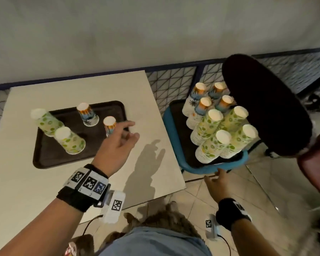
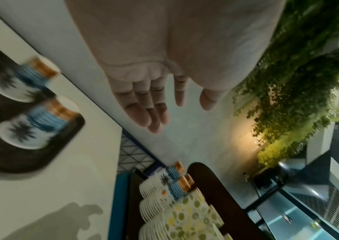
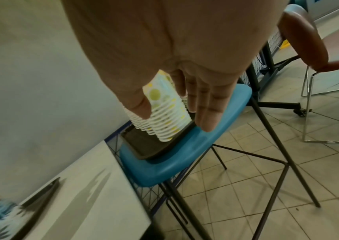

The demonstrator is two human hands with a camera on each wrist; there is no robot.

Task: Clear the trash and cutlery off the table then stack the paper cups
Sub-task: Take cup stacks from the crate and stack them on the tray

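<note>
Head view: my left hand (image 1: 118, 143) hovers over the tabletop (image 1: 151, 141) by the dark tray's (image 1: 44, 157) right edge, grip loose, fingers spread, holding nothing — just beside an upside-down palm-print cup (image 1: 109, 125). Four cups stand inverted on that tray. My right hand (image 1: 215, 183) hangs empty, fingers straight, seemingly touching the blue stool (image 1: 174, 137) — the cup stacks (image 1: 216, 126) stand on its tray

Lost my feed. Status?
Left hand open, over tray edge. Right hand open by blue stool. Four cups unstacked. Nothing blocking.
</note>
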